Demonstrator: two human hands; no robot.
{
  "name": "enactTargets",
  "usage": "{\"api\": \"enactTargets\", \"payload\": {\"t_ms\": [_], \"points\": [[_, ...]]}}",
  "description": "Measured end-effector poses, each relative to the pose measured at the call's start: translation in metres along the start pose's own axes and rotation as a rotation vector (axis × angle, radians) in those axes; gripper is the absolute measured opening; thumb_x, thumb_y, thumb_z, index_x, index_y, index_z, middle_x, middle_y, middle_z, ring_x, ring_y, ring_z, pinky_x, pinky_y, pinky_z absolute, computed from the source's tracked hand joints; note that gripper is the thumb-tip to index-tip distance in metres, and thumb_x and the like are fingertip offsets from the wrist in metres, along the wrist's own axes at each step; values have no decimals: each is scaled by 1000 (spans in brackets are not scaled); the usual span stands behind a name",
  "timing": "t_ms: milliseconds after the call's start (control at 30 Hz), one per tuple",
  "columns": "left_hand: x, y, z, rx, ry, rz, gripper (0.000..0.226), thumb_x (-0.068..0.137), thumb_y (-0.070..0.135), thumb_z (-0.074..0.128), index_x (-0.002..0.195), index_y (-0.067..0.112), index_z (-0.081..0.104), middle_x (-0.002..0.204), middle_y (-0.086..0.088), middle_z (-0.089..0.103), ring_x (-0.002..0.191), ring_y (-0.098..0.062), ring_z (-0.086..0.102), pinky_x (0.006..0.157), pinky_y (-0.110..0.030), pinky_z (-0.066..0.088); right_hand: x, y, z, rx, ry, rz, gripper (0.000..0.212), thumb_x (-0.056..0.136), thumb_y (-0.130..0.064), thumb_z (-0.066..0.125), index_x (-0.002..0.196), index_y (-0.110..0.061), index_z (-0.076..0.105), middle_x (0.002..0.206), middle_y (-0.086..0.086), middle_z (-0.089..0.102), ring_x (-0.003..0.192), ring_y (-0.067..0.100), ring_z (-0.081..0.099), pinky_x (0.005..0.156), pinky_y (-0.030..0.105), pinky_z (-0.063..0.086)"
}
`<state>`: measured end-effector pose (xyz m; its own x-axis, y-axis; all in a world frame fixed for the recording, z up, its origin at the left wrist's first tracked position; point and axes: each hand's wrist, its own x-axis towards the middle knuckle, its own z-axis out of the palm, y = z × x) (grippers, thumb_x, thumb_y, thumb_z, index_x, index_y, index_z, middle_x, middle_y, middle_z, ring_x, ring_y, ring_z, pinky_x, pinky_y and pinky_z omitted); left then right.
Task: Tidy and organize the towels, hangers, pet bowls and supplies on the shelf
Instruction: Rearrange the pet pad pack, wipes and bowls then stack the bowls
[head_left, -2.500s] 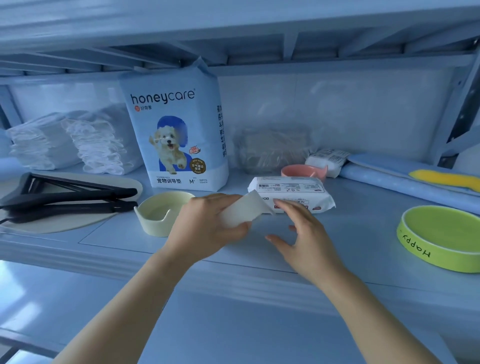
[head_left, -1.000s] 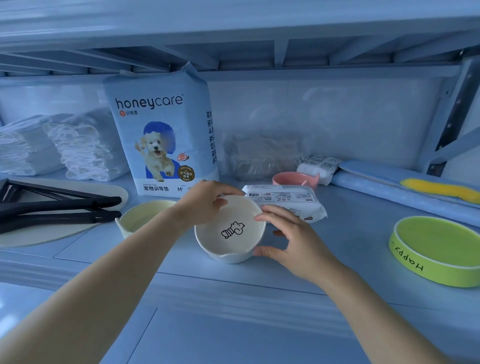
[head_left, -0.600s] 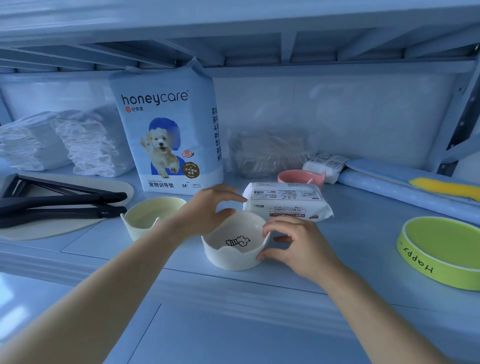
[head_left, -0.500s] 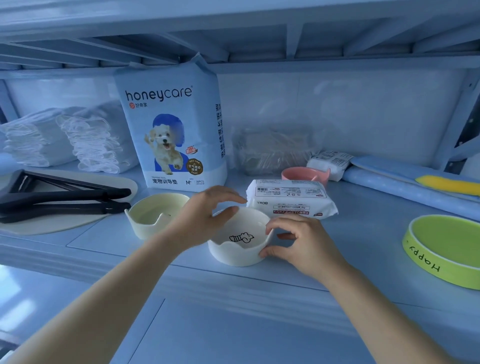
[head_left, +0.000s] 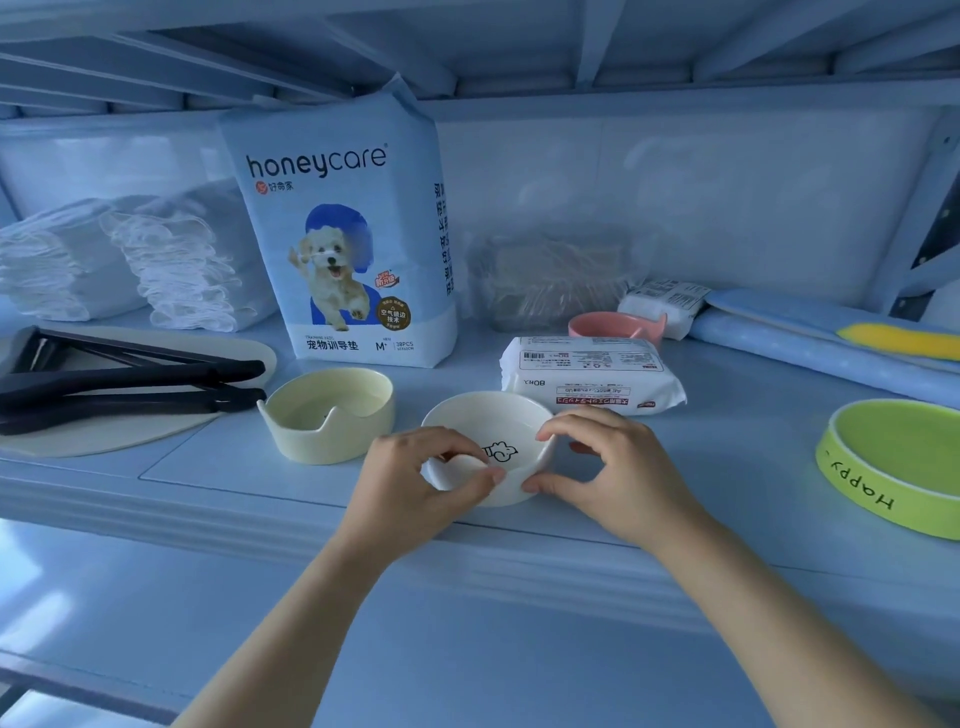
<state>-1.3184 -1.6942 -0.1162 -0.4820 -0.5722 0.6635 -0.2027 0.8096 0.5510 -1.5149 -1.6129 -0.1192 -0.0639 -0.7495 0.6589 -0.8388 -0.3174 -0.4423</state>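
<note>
Cool, bluish daylight washes the scene, bright and even. Faint, soft shadows lie under the white bowl (head_left: 483, 421) and the cream bowl (head_left: 311, 447). A pale glare patch shows at the lower left. The wide lens bows the front edge of the shelf (head_left: 727, 467) and the beams (head_left: 587, 47) above; small print reads soft.

white bowl (head_left: 483, 421): glossy ceramic | wipes pack (head_left: 587, 376): smooth plastic | shelf (head_left: 727, 467): matt

Both hands, left hand (head_left: 410, 486) and right hand (head_left: 618, 475), gripped the white bowl (head_left: 488, 421) on the shelf (head_left: 727, 467), just beside the cream bowl (head_left: 327, 413).
</note>
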Motion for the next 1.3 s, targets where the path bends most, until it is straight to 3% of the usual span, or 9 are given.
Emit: {"api": "enactTargets", "payload": {"t_ms": [100, 233, 367, 500, 733, 900, 1067, 1200, 1300], "points": [[-1, 1, -1, 17, -19, 29, 5, 71, 34, 70, 69, 34, 66, 74, 22, 65, 71, 3, 58, 64, -5, 37, -2, -3, 0, -12, 0, 20, 42, 65, -42, 80, 102, -26, 67, 98, -17, 61, 85, 8, 57, 78, 33, 53], [-2, -2, -2, 22, -24, 36, 8, 72, 33, 59, 71, 28, 65, 71, 18, 65, 71, -2, 58, 64, -13, 41, -5, -6, -2, -33, 9, 70, 48, 70, -34, 79, 115, -24, 66, 107, -21, 59, 92, 7, 61, 82, 27, 54], [0, -7, -5, 1, 71, -73, 11, 69, 29, 58, 76, 25, 66, 68, 20, 58, 72, 3, 53, 61, -6, 36, -6, -6, -6, -70, 12, 220, 50, 70, -32, 79, 117, -24, 65, 111, -21, 56, 89, 6, 61, 82, 11, 49], [3, -13, -5, -8, 129, -138, 19, 69, 24, 56, 86, 26, 64, 72, 18, 48, 73, -1, 48, 65, -5, 33, -8, -9, -3, -145, 11, 240, 45, 71, -31, 79, 114, -21, 67, 114, -7, 65, 92, 14, 63, 83, 25, 54], [3, -18, -5, 8, 160, -51, 22, 77, 17, 52, 94, 22, 65, 90, 12, 51, 90, -17, 50, 75, -17, 30, -8, -3, -3, -252, 77, 231, 31, 76, -24, 76, 106, -18, 70, 107, -5, 68, 86, 18, 64, 77, 35, 56], [23, -8, -13, 29, 52, 28, 18, 81, 17, 60, 98, 24, 62, 97, 12, 52, 95, -15, 52, 74, -24, 37, -5, 3, -1, -306, 142, 197, 27, 75, -18, 77, 101, -14, 71, 105, -2, 69, 87, 18, 64, 75, 36, 56], [56, 6, -7, 47, -71, 62, 19, 82, 18, 62, 98, 29, 63, 97, 11, 55, 95, -9, 55, 73, -23, 42, 6, 14, -15, -370, 180, 178, 30, 75, -20, 77, 104, -13, 70, 109, 0, 67, 103, 20, 63, 91, 34, 50], [84, 14, 12, 152, -194, 67, 21, 82, 22, 62, 101, 31, 63, 98, 12, 53, 95, -9, 53, 78, -27, 45, 24, 26, -36, -432, 103, 185, 37, 78, -21, 74, 113, -15, 66, 121, -1, 62, 113, 22, 56, 96, 32, 45], [102, 21, 28, 250, -301, 29, 28, 82, 23, 62, 109, 29, 61, 110, 6, 54, 96, -7, 49, 76, -20, 36, 37, 35, -44, -520, -73, 191, 47, 82, -30, 69, 126, -22, 57, 138, -6, 49, 129, 17, 42, 104, 34, 38]]}}
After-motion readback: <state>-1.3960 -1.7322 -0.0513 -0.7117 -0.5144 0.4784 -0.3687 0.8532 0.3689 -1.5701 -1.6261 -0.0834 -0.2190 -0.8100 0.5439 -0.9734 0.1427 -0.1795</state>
